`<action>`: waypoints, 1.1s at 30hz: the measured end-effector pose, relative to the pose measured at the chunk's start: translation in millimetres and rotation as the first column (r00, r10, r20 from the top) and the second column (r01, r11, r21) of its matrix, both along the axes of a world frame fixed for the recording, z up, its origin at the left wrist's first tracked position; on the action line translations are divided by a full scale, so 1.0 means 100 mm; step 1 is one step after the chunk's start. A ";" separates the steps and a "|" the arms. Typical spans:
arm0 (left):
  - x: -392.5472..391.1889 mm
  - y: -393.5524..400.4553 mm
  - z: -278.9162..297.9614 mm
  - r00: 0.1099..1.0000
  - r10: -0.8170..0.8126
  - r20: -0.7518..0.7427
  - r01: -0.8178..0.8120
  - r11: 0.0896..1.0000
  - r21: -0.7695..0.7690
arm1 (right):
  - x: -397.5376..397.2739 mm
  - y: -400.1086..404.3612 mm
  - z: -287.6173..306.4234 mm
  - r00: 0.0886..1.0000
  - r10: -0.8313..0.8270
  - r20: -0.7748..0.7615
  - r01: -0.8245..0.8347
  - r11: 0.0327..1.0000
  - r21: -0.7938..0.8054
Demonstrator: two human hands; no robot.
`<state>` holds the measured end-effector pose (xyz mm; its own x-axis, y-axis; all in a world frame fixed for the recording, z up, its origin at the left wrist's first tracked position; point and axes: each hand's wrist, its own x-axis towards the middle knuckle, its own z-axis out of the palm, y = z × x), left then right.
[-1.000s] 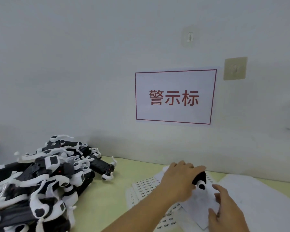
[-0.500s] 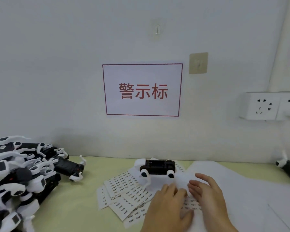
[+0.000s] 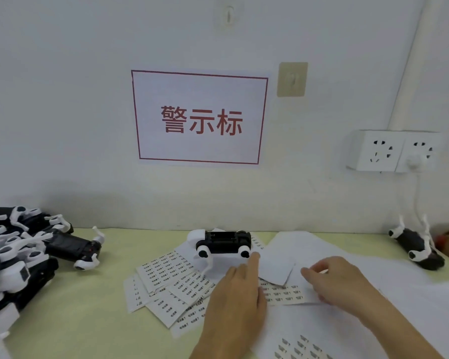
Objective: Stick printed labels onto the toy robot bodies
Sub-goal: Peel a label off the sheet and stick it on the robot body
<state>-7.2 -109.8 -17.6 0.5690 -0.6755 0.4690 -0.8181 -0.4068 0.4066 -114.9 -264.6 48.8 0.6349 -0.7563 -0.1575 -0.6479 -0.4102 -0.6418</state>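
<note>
A: The right hand [image 3: 333, 279] curls its grip at the edge of the small white label sheet [image 3: 283, 294]; whether a label is pinched cannot be told. The left hand [image 3: 237, 288] lies flat, fingers spread.

B: And the black-and-white toy robot body [image 3: 222, 242]?

A: On the desk [image 3: 88, 320] just beyond the left hand, lying crosswise, so left is nearer.

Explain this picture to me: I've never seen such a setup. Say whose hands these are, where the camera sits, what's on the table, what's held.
There is no machine: a person wears a camera on the head, looking down at their own bare hands. The left hand lies flat on a label sheet; the right hand seems to pinch at its edge. A toy robot lies on its back just beyond. More label sheets spread left of it, a pile of toys lies far left, and another toy far right.
</note>
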 end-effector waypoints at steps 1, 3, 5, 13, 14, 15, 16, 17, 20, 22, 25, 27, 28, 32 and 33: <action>0.00 0.00 -0.01 1.000 0.010 -0.006 -0.010 1.000 -0.008 | 0.01 0.04 -0.08 0.997 0.007 -0.083 -0.014 0.997 -0.080; -0.01 0.00 -0.01 0.999 0.018 -0.028 -0.019 1.000 -0.010 | 0.01 0.13 -0.25 0.994 -0.016 -0.108 -0.009 0.974 -0.228; -0.02 0.01 -0.01 1.000 0.009 -0.011 -0.009 1.000 -0.007 | -0.03 0.19 -0.39 1.000 -0.016 -0.011 0.012 0.957 -0.290; 0.00 -0.02 -0.02 0.999 0.022 0.043 -0.024 0.999 0.040 | -0.10 0.20 -0.48 0.908 0.044 0.417 0.014 0.991 -0.136; 0.00 -0.02 -0.02 0.999 0.021 0.050 -0.024 0.999 0.049 | -0.12 0.20 -0.48 0.896 0.043 0.442 0.017 0.991 -0.131; 0.00 -0.02 -0.01 0.998 0.020 0.065 -0.024 0.998 0.061 | -0.12 0.19 -0.48 0.889 0.047 0.455 0.015 0.991 -0.132; -0.01 -0.02 -0.01 0.996 0.022 0.082 -0.028 0.997 0.072 | -0.13 0.19 -0.48 0.885 0.048 0.464 0.012 0.992 -0.126; -0.02 -0.01 0.00 0.995 0.025 0.096 -0.033 0.996 0.083 | -0.13 0.19 -0.48 0.879 0.042 0.475 0.012 0.994 -0.109; -0.06 -0.01 0.03 0.991 0.028 0.132 -0.043 0.993 0.112 | -0.13 0.19 -0.45 0.839 -0.027 0.544 0.019 1.000 0.020; -0.07 0.00 0.04 0.987 0.034 0.160 -0.056 0.989 0.139 | -0.12 0.17 -0.42 0.798 -0.106 0.594 0.019 0.988 0.150; -0.07 0.01 0.04 0.984 0.060 0.168 -0.088 0.982 0.165 | -0.12 0.17 -0.41 0.768 -0.217 0.602 0.003 0.942 0.336; -0.08 0.04 0.05 0.983 0.075 0.168 -0.105 0.979 0.177 | -0.14 0.16 -0.41 0.761 -0.256 0.596 -0.007 0.916 0.402; -0.08 0.05 0.04 0.983 0.080 0.168 -0.110 0.978 0.177 | -0.15 0.16 -0.41 0.757 -0.267 0.597 -0.015 0.906 0.423; -0.13 0.06 0.06 0.987 0.073 0.143 -0.099 0.977 0.186 | -0.26 0.17 -0.37 0.802 -0.224 0.553 -0.058 0.894 0.445; -0.15 0.06 0.08 0.989 0.072 0.126 -0.095 0.978 0.187 | -0.31 0.17 -0.37 0.813 -0.215 0.541 -0.062 0.892 0.449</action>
<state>-22.5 -103.6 -10.0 0.5758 -0.7115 0.4028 -0.8152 -0.5370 0.2169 -146.0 -247.2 12.1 0.6547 -0.7481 -0.1081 -0.1299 0.0295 -0.9911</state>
